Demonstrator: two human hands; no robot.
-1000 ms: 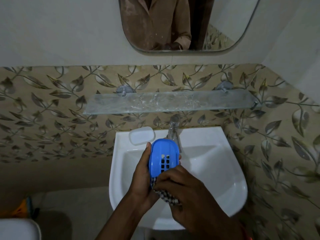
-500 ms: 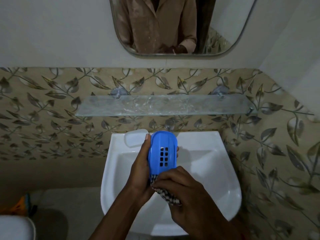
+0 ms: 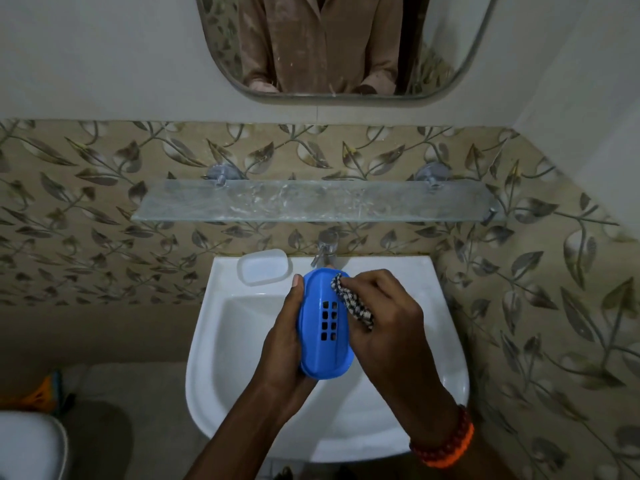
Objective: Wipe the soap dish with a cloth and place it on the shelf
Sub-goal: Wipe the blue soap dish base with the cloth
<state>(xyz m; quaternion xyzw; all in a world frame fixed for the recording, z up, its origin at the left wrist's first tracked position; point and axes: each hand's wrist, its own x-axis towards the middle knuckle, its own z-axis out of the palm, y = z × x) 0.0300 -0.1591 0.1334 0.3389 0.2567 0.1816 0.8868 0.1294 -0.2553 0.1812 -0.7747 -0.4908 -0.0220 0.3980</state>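
Note:
A blue oval soap dish [image 3: 323,337] with a block of small drain holes is held over the white sink [image 3: 242,341]. My left hand [image 3: 282,341] grips its left side, thumb along the edge. A checkered black-and-white cloth [image 3: 351,306] is bunched in my right hand [image 3: 384,317], which presses it against the dish's upper right edge. The frosted glass shelf [image 3: 311,204] hangs on the wall above the sink and has nothing on it.
A translucent white lid or tray [image 3: 263,271] lies on the sink's back left rim. The chrome tap [image 3: 325,249] stands at the back centre. A mirror [image 3: 346,46] hangs above the shelf. A white toilet edge [image 3: 27,445] shows at the lower left.
My right hand with the cloth has moved from the near end of the dish up along its right side to the far end. The dish sits lower in the left hand.

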